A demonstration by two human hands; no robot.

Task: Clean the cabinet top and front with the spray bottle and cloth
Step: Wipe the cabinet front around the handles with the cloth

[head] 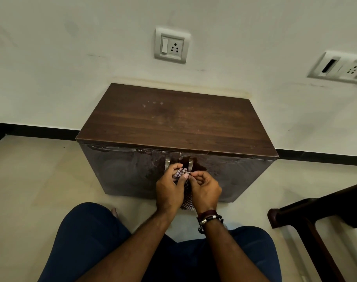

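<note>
A low dark-brown wooden cabinet [173,123] stands against the wall, its top dusty with a few pale spots. Its two front doors [122,171] look smeared and wet, with two metal handles at the middle. A checkered cloth [187,195] hangs bunched between both hands, just in front of the handles. My left hand [168,192] grips the cloth's upper part. My right hand [206,190], a bracelet on its wrist, pinches the cloth from the right. No spray bottle is in view.
Dark wooden furniture [319,216] juts in at the right, close to the cabinet's corner. My knees in blue trousers [88,237] fill the bottom. Two socket plates [172,45] sit on the wall above. Pale tiled floor lies to the left.
</note>
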